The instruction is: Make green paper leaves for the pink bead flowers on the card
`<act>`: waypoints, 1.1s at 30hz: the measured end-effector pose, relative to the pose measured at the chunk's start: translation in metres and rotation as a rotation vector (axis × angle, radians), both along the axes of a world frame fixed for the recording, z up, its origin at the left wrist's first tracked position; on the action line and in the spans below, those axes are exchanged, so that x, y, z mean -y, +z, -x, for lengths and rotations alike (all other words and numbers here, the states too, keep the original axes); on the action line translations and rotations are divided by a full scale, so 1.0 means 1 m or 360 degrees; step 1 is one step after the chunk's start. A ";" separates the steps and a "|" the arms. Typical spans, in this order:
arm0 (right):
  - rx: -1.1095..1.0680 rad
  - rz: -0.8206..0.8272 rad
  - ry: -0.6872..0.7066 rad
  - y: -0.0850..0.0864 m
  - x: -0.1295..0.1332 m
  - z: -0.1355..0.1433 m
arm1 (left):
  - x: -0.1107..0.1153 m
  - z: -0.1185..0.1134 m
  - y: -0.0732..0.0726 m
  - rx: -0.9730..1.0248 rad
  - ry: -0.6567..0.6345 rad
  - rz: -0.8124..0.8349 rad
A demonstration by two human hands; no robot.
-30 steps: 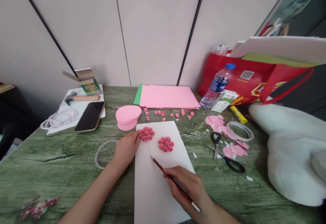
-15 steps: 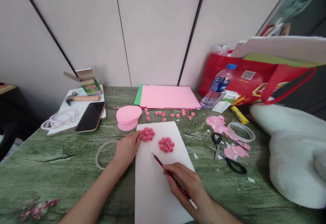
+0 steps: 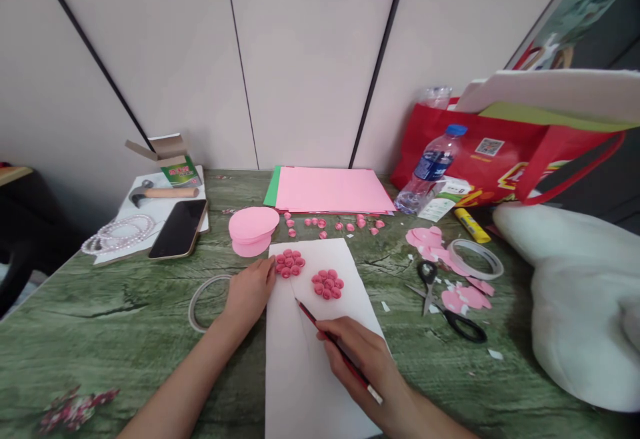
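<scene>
My right hand (image 3: 357,359) is closed round a dark red pencil (image 3: 345,358) with a pale end. Its tip points at a faint line drawn on the white sheet of paper (image 3: 295,386), just below two clusters of pink paper rosettes. The left rosette cluster (image 3: 289,263) lies beside my left fingertips; the right cluster (image 3: 327,284) is a little further over. My left hand (image 3: 253,289) lies flat on the sheet's left edge, fingers stretched forward and holding nothing. Partly behind my left wrist is a roll of tape (image 3: 196,302).
Pink paper ovals (image 3: 253,226), loose rosettes (image 3: 315,222) and stacked coloured paper (image 3: 333,189) lie beyond the sheet. Scissors (image 3: 429,286), tape (image 3: 493,266), a glue stick (image 3: 473,226) and scraps are rightward, near a bottle (image 3: 431,166). A phone (image 3: 180,229) and hammer (image 3: 167,192) lie left.
The pencil tip has moved slightly left and up on the sheet, along with my right hand. My left hand stays in place.
</scene>
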State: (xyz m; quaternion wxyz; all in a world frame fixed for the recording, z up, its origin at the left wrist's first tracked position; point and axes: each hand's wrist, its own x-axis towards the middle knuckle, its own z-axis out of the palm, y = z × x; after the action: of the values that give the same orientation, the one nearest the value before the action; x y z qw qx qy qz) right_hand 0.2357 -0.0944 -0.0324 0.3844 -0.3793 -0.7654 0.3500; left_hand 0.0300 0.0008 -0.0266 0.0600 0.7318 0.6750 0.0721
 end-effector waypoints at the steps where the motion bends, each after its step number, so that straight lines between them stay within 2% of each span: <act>1: -0.0001 -0.0001 -0.0001 0.000 0.000 0.000 | 0.000 0.000 0.000 -0.0002 0.0001 0.0000; 25: -0.0024 -0.0030 -0.0207 -0.004 0.002 0.000 | 0.000 -0.001 0.001 -0.0003 -0.0013 0.0021; 33: 0.0059 -0.0124 -0.0271 -0.004 0.005 -0.002 | 0.001 -0.002 0.003 -0.0008 -0.0005 0.0013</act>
State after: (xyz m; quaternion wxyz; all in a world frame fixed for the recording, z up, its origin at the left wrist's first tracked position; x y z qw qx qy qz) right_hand 0.2372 -0.0994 -0.0369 0.4130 -0.4341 -0.7504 0.2791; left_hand 0.0316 0.0001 -0.0234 0.0613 0.7328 0.6743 0.0673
